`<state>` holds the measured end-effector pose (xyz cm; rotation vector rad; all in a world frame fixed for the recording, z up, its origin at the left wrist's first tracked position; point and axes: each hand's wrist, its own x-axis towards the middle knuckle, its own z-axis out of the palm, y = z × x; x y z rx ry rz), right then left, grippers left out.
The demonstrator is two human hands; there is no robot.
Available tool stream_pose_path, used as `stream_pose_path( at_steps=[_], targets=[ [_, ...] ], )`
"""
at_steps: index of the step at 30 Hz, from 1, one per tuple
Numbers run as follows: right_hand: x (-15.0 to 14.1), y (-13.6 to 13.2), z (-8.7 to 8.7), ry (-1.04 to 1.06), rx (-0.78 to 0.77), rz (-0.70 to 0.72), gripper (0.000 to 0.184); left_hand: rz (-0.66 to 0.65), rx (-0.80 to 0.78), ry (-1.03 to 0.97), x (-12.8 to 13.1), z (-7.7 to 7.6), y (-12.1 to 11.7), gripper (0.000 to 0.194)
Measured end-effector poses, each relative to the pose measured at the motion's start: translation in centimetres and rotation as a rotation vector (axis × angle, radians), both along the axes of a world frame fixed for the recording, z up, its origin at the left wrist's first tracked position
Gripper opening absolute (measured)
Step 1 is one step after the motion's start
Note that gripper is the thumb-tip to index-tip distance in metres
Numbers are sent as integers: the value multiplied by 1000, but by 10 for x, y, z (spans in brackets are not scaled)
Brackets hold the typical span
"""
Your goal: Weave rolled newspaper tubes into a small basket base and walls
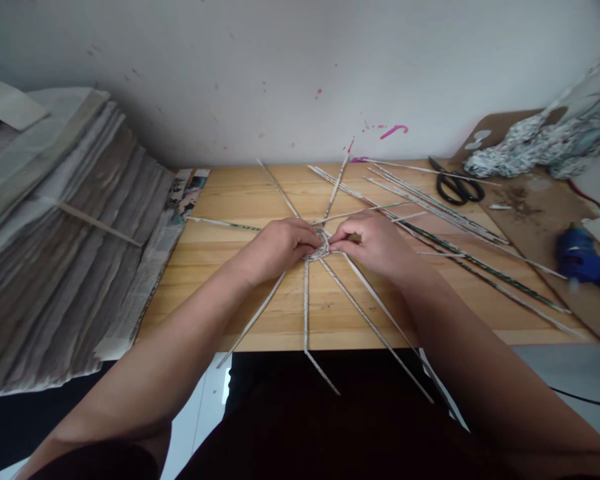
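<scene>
A small round woven base of rolled paper lies on the wooden table, its paper spokes fanning out on all sides. One spoke bends down over the table's front edge. My left hand presses on the left of the woven centre, fingers closed on it. At its right rim, my right hand pinches a rolled paper strip between thumb and forefinger. The fingers partly cover the weave.
Several loose paper tubes lie to the right. Behind them are black scissors. A blue glue gun sits at far right, with a bundle of twisted paper behind. A tall stack of newspaper stands on the left, the wall behind.
</scene>
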<state>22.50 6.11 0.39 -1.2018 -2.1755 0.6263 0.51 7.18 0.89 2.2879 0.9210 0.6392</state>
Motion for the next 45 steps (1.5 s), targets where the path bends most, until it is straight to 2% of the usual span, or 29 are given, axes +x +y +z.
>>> stream_pose_path(
  at_steps=[9,15,19,23,29,33,37,43,45],
  targets=[
    [-3,0,5,-34,34,30,14,-6,-83,-64,-2,-2,4,23],
    [0,10,5,-85,-2,75,15,-46,-12,37,-6,3,3,26],
    [-1,14,3,-107,16,94,17,-33,-3,66,-7,2,5,19],
    [-2,11,2,-97,41,100,15,-89,-8,67,-9,3,7,18],
    [-3,8,0,-100,157,152,20,-135,-45,83,-15,9,8,15],
    [-4,5,1,-106,169,215,20,-144,-63,127,-18,11,6,11],
    [-5,3,1,-117,164,188,22,-201,-20,130,-19,11,7,7],
    [-6,3,-1,-117,169,241,7,-192,22,144,-18,10,5,11],
    [-6,4,-2,-110,187,262,8,-180,36,150,-17,10,3,11]
  ],
)
